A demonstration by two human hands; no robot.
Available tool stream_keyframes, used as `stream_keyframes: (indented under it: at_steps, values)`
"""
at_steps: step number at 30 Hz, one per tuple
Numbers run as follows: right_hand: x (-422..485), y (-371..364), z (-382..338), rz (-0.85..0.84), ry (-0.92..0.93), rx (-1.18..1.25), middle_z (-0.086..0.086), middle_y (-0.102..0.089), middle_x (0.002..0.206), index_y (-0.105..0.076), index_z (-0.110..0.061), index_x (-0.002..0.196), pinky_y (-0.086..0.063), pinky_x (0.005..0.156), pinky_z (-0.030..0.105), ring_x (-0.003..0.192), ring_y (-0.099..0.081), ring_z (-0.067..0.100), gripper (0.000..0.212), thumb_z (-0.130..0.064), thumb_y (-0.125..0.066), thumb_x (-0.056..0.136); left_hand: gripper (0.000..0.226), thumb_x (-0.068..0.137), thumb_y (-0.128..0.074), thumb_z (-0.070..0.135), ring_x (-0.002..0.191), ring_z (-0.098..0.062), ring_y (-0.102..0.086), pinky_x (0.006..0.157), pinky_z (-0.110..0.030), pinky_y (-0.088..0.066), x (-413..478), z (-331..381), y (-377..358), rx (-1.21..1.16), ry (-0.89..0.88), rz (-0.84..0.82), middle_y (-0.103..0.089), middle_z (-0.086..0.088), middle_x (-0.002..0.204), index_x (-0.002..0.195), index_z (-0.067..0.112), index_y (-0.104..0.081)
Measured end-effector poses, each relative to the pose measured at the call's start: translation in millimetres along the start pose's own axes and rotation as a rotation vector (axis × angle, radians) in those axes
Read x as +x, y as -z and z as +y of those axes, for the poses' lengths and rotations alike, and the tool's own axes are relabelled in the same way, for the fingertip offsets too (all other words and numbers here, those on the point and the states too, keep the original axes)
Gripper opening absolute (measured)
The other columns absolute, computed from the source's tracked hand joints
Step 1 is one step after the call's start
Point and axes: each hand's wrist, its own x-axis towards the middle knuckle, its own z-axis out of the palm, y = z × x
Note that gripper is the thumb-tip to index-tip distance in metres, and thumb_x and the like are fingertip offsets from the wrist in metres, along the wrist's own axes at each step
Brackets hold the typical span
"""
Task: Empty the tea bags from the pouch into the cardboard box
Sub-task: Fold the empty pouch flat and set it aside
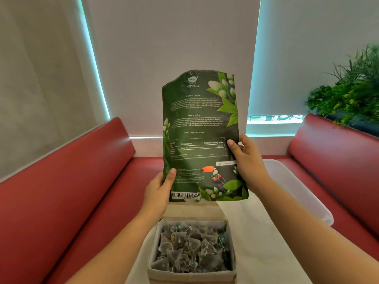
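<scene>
We hold the pouch (pixel 201 136) upright, straight above the filled cardboard box (pixel 191 274).

Our left hand (pixel 162 187) pinches the pouch's lower left edge, thumb on the printed face. The pouch looks flat, its long axis vertical, its bottom edge just over the box's far rim. Below it the tea bags (pixel 190 247) lie heaped in the box, which sits on the counter (pixel 256 232). Our right hand (pixel 244 160) grips the right edge, higher up. We read "SIPSTER", "Origin of Growth", "Pure in a Cup", "Ingredients"; a barcode sits low left.
</scene>
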Motion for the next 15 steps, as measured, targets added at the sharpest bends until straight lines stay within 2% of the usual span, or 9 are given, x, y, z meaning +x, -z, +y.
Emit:
stream_keyframes:
  at_steps: [2, 4, 8, 10, 12, 14, 15]
  values:
    - [-5.7, 7.8, 6.3, 0.030, -0.022, -0.007, 0.000, -0.071, 0.100, -0.056, -0.027, 0.104, -0.057, 0.076, 0.039, 0.090, -0.069, 0.018, 0.013, -0.034, -0.050, 0.096, 0.030, 0.097, -0.045, 0.039, 0.066, -0.004, -0.059, 0.057, -0.015, -0.042, -5.0, 3.3, -13.7, 0.047, -0.104, 0.138, -0.065, 0.008, 0.071, 0.075, 0.026, -0.060]
    - [-17.1, 15.7, 13.9, 0.044, -0.056, -0.083, -0.001, -0.068, 0.099, -0.051, -0.025, 0.107, -0.055, 0.068, 0.031, 0.086, -0.068, 0.014, 0.019, -0.040, -0.049, 0.095, 0.037, 0.100, -0.043, 0.032, 0.056, -0.006, -0.046, 0.049, -0.017, -0.034, -10.4, 8.9, -26.7, 0.082, -0.158, 0.251, -0.052, 0.008, 0.060, 0.064, 0.025, -0.047]
    - [-37.8, 32.1, 28.3, 0.059, -0.027, -0.299, -0.003, -0.067, 0.082, -0.055, -0.024, 0.091, -0.054, 0.067, 0.038, 0.078, -0.064, 0.015, 0.031, -0.051, -0.041, 0.094, 0.039, 0.101, -0.041, 0.030, 0.051, -0.002, -0.044, 0.048, -0.020, -0.032, -13.8, 17.0, -44.6, 0.119, -0.195, 0.339, -0.048, 0.007, 0.057, 0.062, 0.025, -0.043]
    - [-39.4, 41.4, 29.7, 0.080, 0.002, -0.334, -0.002, -0.065, 0.073, -0.056, -0.018, 0.082, -0.050, 0.063, 0.039, 0.071, -0.062, 0.017, 0.035, -0.046, -0.041, 0.096, 0.040, 0.101, -0.041, 0.031, 0.050, -0.002, -0.043, 0.048, -0.020, -0.031, -15.6, 18.9, -51.1, 0.138, -0.211, 0.344, -0.047, 0.007, 0.056, 0.061, 0.026, -0.042]
    - [-38.4, 50.1, 26.6, 0.082, 0.030, -0.312, 0.001, -0.065, 0.070, -0.057, -0.013, 0.081, -0.051, 0.060, 0.039, 0.068, -0.063, 0.018, 0.033, -0.039, -0.044, 0.097, 0.040, 0.101, -0.041, 0.030, 0.050, 0.000, -0.044, 0.048, -0.019, -0.033, -18.9, 22.2, -57.9, 0.141, -0.215, 0.328, -0.047, 0.008, 0.056, 0.061, 0.026, -0.042]
    - [-36.6, 59.7, 23.7, 0.086, 0.051, -0.294, 0.000, -0.063, 0.067, -0.056, -0.011, 0.080, -0.050, 0.054, 0.030, 0.061, -0.060, 0.007, 0.029, -0.032, -0.046, 0.097, 0.040, 0.101, -0.042, 0.030, 0.050, -0.001, -0.044, 0.050, -0.019, -0.033, -19.6, 21.7, -61.0, 0.137, -0.192, 0.323, -0.048, 0.008, 0.056, 0.061, 0.024, -0.043]
    - [-35.2, 64.9, 23.6, 0.093, 0.054, -0.288, -0.002, -0.062, 0.066, -0.056, -0.010, 0.079, -0.047, 0.049, 0.020, 0.057, -0.058, 0.001, 0.028, -0.029, -0.047, 0.097, 0.039, 0.100, -0.042, 0.031, 0.052, -0.004, -0.043, 0.053, -0.025, -0.036, -18.3, 20.7, -60.9, 0.131, -0.178, 0.326, -0.049, 0.007, 0.057, 0.062, 0.022, -0.044]
